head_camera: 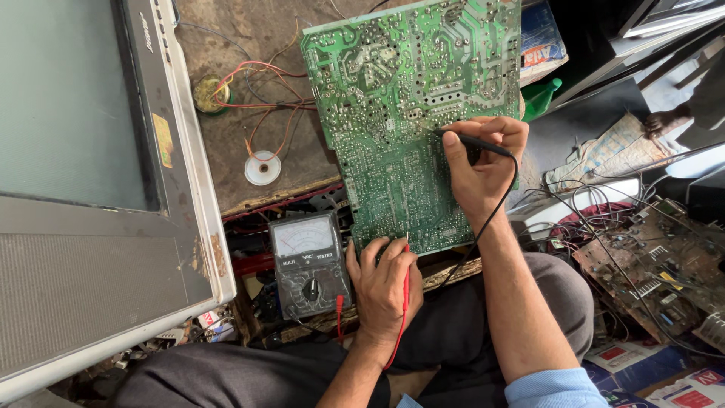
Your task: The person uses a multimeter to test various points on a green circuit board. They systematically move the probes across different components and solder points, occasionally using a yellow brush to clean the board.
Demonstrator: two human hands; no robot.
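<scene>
From the head camera, looking down over the seated person's lap, a large green circuit board (408,113) lies solder side up on a worn brown worktop (242,159), its near edge reaching over the worktop's front lip. The right hand (483,162) rests on the board's right half, its fingers (453,151) pinched together on a black probe (472,140) whose tip touches the solder side. A black lead (495,208) runs from the probe down past the wrist. The left hand (381,283) sits at the board's near edge, fingers closed on a red probe (406,283) held upright with its tip at the board's lower edge; a red lead (394,347) trails along the forearm. Just left of that hand stands a grey analogue multimeter (308,261) with a pale dial face and a round selector knob. A grey television set (98,181) fills the left side. On the worktop behind lie a white solder spool (263,167) and tangled red and orange wires (260,94). To the right, well apart, sits a brown circuit board (649,272) among loose cables.
</scene>
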